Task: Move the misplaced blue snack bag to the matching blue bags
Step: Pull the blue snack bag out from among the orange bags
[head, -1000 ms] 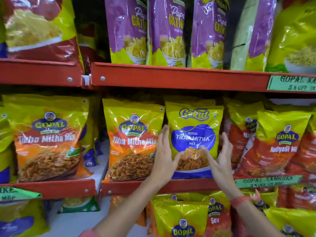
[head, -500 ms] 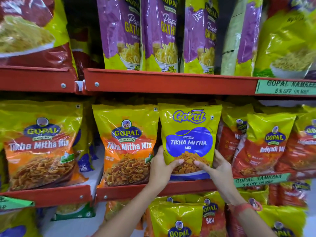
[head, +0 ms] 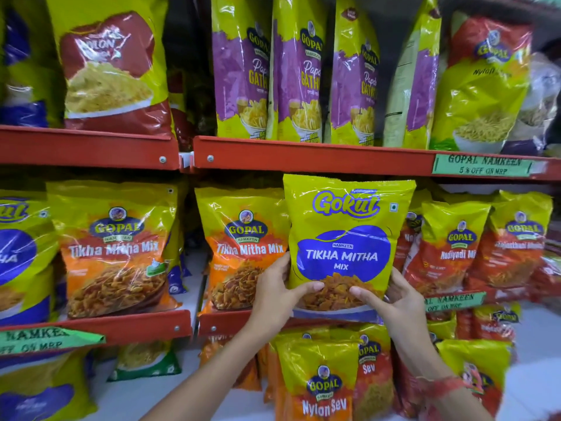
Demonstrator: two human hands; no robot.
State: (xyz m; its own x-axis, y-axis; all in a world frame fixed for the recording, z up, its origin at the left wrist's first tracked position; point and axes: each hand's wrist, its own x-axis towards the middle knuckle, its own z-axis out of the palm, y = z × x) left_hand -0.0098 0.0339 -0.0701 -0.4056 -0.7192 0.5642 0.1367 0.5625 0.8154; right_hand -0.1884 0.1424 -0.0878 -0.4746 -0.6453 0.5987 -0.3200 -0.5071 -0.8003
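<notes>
At centre frame, the left hand (head: pixel 273 294) and right hand (head: pixel 391 302) each clasp a lower corner of the blue Gokul Tikha Mitha Mix bag (head: pixel 346 238), fried mix pictured on its front. Behind stand orange Gopal bags (head: pixel 243 250) on the red shelf (head: pixel 127 325); another blue Gokul bag (head: pixel 21 256) sits far left.

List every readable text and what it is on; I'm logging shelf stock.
"Gokul", "NAMKEEN", "TIKHA MITHA MIX": blue bag, held by left hand and right hand.
"GOPAL", "Tikha Mitha Mix": orange bag.
"GOPAL", "Nylon Sev": lower bag.
"GOPAL NAMKEEN 5 % OFF ON MRP": green shelf tag.
Purple bags: "GOPAL" readable, product name cut off.
Fine print: too small.
</notes>
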